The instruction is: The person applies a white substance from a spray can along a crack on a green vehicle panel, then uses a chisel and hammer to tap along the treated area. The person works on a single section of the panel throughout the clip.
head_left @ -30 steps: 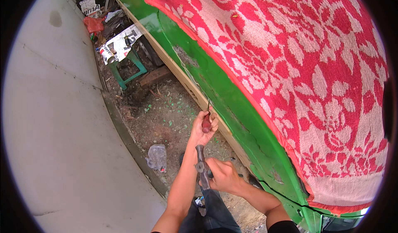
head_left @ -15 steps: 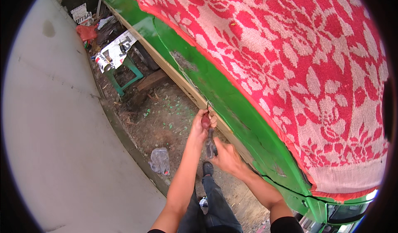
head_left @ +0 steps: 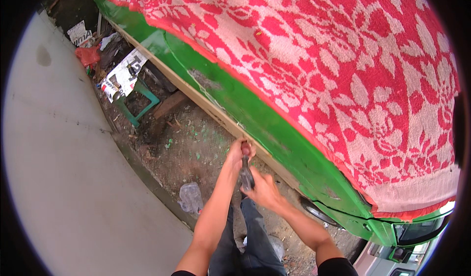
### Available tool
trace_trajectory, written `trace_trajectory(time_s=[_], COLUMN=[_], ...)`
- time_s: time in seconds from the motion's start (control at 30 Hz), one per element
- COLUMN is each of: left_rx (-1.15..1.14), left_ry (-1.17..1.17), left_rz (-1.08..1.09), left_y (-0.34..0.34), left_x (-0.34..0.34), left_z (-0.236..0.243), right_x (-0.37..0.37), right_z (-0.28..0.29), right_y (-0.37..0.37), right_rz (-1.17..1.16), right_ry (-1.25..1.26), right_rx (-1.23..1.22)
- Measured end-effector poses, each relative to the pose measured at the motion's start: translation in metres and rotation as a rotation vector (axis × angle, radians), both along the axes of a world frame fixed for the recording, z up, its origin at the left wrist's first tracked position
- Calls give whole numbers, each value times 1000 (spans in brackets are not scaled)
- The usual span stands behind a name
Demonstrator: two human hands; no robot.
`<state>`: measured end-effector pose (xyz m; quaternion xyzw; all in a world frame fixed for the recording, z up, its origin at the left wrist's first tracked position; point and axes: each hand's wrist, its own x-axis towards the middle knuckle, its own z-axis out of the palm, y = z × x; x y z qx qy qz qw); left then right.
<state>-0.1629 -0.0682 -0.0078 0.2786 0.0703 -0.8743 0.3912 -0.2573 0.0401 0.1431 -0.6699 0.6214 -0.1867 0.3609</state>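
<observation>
Together, hands [head_left: 251, 170] grip tool [head_left: 246, 174] against green panel [head_left: 274, 138].

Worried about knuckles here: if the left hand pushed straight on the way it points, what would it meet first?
Probably the pale strip along the green panel; the left hand already looks against it, though depth is unclear.

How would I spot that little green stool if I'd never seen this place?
Start at the green vehicle under the red flowered cloth. Follow its lower edge away from the hands to the dirt strip beside the pale wall. The stool stands there, the only green frame among the litter.
</observation>
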Motion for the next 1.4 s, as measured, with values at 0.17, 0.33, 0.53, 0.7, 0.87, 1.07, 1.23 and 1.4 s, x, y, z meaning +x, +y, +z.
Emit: trace_trajectory(time_s=[0.17, 0.33, 0.53, 0.7, 0.87, 1.07, 1.23, 1.4], left_rx=[0, -87, -162, -197, -169, -147, -151, -182], left_ry=[-143, -137, -276, -348, -300, -358, -313, -336], left_rz=[86, 22, -21, -20, -21, -13, -12, -54], left_y=[22, 25, 24, 22, 16, 8, 5, 12], left_x=[-12, 1, 1, -3, -1, -4, 8, 8], left_z=[19, 41, 57, 62, 58, 56, 41, 53], right_x=[-14, -18, -17, -18, -20, -23, -21, -21], right_z=[-3, -16, -9, -4, 1, -24, -13, 8], right_y=[25, 30, 31, 27, 22, 16, 26, 32], right_rz=[-13, -42, -8, -33, 7, 11, -34, 66], right_ry=[-158, -242, -269, -349, -346, -222, -262, -265], right_rx=[-85, -60, -108, -110, -186, -111, -161, -208])
